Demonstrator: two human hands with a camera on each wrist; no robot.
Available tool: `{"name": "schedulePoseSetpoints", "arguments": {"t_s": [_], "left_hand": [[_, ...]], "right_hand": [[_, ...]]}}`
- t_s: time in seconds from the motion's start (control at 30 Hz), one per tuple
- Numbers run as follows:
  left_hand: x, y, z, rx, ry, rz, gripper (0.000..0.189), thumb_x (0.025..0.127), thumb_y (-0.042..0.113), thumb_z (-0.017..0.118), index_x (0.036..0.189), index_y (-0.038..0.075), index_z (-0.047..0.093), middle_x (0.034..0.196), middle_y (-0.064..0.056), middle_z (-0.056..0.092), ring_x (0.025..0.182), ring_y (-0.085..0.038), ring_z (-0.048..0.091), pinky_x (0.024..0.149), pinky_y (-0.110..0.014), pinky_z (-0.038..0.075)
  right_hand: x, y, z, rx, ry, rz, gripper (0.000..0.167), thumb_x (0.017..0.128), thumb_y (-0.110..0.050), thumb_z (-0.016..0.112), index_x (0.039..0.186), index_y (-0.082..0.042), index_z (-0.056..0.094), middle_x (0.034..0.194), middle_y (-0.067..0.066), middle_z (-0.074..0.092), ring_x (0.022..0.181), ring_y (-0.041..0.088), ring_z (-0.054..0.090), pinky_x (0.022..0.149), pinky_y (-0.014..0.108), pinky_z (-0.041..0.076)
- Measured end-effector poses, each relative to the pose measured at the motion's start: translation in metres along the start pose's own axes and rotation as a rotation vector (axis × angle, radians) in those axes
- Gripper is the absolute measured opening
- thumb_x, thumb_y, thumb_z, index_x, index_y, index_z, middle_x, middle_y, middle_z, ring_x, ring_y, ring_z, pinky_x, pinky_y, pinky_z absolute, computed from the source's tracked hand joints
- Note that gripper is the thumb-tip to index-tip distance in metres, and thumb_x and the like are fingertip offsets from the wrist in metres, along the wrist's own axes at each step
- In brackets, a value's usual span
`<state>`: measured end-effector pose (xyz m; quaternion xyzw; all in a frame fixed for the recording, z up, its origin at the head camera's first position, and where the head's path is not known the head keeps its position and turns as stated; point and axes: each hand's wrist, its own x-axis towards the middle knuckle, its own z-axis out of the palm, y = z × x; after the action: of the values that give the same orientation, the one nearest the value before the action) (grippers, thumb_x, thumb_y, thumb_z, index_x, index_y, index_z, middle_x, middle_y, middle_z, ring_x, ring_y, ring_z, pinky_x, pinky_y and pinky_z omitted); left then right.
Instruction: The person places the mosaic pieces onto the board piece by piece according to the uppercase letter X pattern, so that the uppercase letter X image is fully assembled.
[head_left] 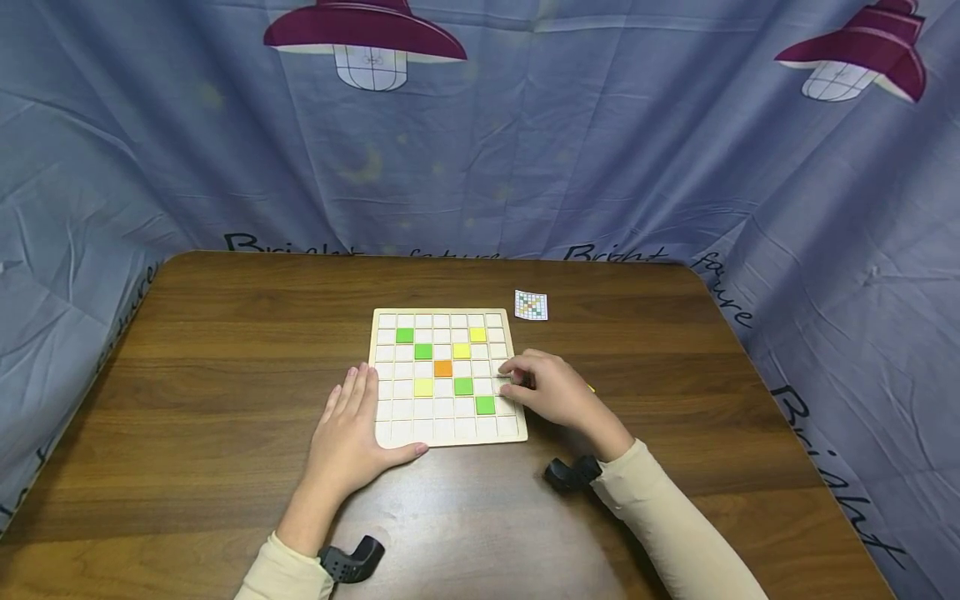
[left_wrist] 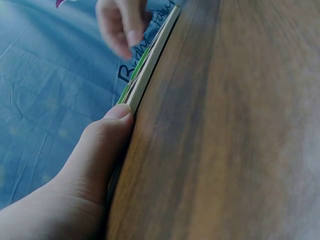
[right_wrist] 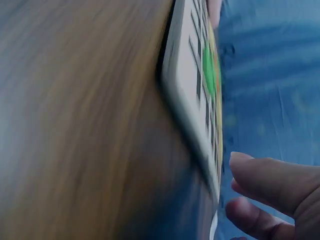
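Observation:
A pale wooden grid board lies flat on the table. Several green tiles, three yellow tiles and one orange tile sit among its white squares, roughly along two crossing diagonals. My left hand rests against the board's left side with its fingers straight; the thumb touches the front edge, as the left wrist view also shows. Over the right edge of the board hovers my right hand, fingers bent and thumb apart from them. No tile shows between them in the right wrist view.
A small card printed with a coloured grid lies just beyond the board's far right corner. A bit of something yellow peeks out behind my right hand, mostly hidden. The brown wooden table meets a blue curtain at the back.

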<state>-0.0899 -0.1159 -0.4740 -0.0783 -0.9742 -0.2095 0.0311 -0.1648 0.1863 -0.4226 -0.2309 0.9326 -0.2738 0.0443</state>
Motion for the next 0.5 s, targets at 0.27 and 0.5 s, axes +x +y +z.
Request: {"name": "schedulePoseSetpoints", "arguments": {"t_s": [0.27, 0.5], "left_hand": [[0.0, 0.0, 0.001, 0.007, 0.003, 0.002, 0.138, 0.064, 0.086, 0.065, 0.155, -0.006, 0.02, 0.164, -0.023, 0.018, 0.154, -0.035, 0.015, 0.126, -0.05, 0.016], [0.001, 0.0, 0.001, 0.01, 0.011, 0.004, 0.137, 0.064, 0.085, 0.065, 0.155, -0.007, 0.021, 0.163, -0.023, 0.019, 0.154, -0.036, 0.017, 0.125, -0.05, 0.017]], "right_hand": [[-0.046, 0.057, -0.037, -0.123, 0.037, 0.175, 0.035, 0.088, -0.026, 0.075, 0.119, -0.01, 0.068, 0.093, 0.002, 0.062, 0.084, 0.018, 0.056, 0.072, 0.033, 0.045], [-0.061, 0.075, -0.047, -0.128, -0.017, 0.234, 0.027, 0.088, -0.023, 0.075, 0.11, -0.009, 0.068, 0.103, 0.007, 0.063, 0.096, 0.023, 0.06, 0.083, 0.045, 0.051]]}}
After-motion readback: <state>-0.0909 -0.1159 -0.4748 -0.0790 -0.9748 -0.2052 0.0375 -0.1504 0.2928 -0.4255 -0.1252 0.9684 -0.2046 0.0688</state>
